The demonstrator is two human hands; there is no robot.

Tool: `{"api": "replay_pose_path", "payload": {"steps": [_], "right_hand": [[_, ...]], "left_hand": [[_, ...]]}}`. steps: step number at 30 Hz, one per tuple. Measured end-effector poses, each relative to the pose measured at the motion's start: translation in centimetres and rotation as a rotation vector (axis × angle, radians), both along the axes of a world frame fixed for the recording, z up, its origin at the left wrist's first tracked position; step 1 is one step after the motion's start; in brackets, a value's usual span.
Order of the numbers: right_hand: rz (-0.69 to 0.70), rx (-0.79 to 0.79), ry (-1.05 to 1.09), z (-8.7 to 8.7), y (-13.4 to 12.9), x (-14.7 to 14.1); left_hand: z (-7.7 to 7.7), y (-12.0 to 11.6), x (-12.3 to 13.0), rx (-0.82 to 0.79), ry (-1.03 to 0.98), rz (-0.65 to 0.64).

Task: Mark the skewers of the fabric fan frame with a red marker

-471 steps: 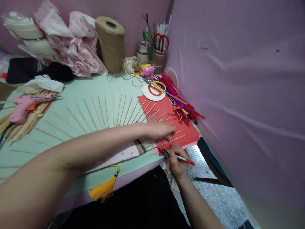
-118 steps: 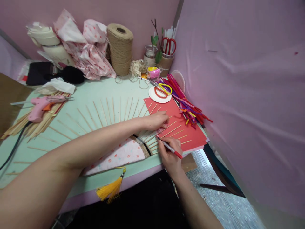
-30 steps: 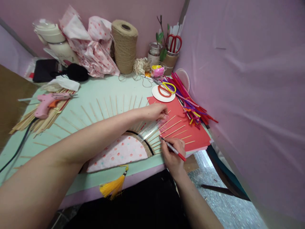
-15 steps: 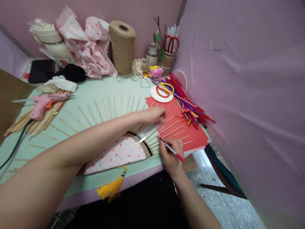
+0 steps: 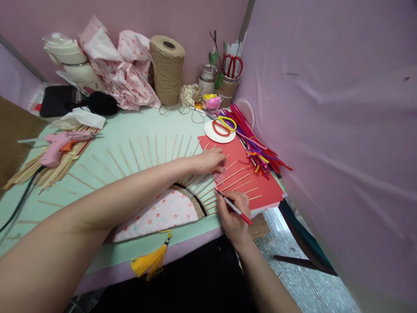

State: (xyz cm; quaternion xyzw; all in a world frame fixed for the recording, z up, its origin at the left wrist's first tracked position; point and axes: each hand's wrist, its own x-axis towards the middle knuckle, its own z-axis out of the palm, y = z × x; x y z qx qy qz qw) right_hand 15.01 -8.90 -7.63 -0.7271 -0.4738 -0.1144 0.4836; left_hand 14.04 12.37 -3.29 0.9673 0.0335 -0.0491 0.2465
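A half-round fan of cream dotted cloth (image 5: pixel 163 213), with thin wooden sticks (image 5: pixel 236 173) spreading out from its rim, lies on the table. My left hand (image 5: pixel 212 160) reaches across it, its fingers curled down on a clear ruler (image 5: pixel 202 181) that lies over the sticks at the right. Most of the ruler is hidden by the hand and sticks. In my right hand (image 5: pixel 235 213) is a red-and-grey marker pen (image 5: pixel 239 211), its tip down at a stick on the edge of the red paper (image 5: pixel 269 191). A yellow tassel (image 5: pixel 151 260) hangs at the table's front edge.
A pink glue gun (image 5: pixel 58 145) rests on a pile of wooden sticks (image 5: pixel 61 171) at the left. At the back stand a bottle (image 5: pixel 76 65), bunched cloth (image 5: pixel 133 82) and a twine spool (image 5: pixel 167 71). Scissors (image 5: pixel 224 124) and pipe cleaners (image 5: pixel 257 145) lie at the right.
My left hand has shifted slightly, and less of the clear ruler shows near the fan's rim. My right hand still holds the marker pen in nearly the same spot. The view has tilted a little.
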Motion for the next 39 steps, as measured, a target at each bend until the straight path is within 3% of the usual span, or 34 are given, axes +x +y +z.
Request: {"api": "replay_pose_path", "payload": {"steps": [8, 16, 39], "right_hand": [[0.041, -0.045, -0.014, 2.4, 0.3, 0.3], [0.045, -0.092, 0.051, 1.2, 1.8, 0.4], [0.052, -0.134, 0.073, 0.9, 1.8, 0.4]], "left_hand": [[-0.3, 0.0, 0.0, -0.005, 0.005, 0.007], [0.1, -0.1, -0.3, 0.011, -0.001, -0.019], [0.2, -0.2, -0.4, 0.014, 0.004, -0.011]]}}
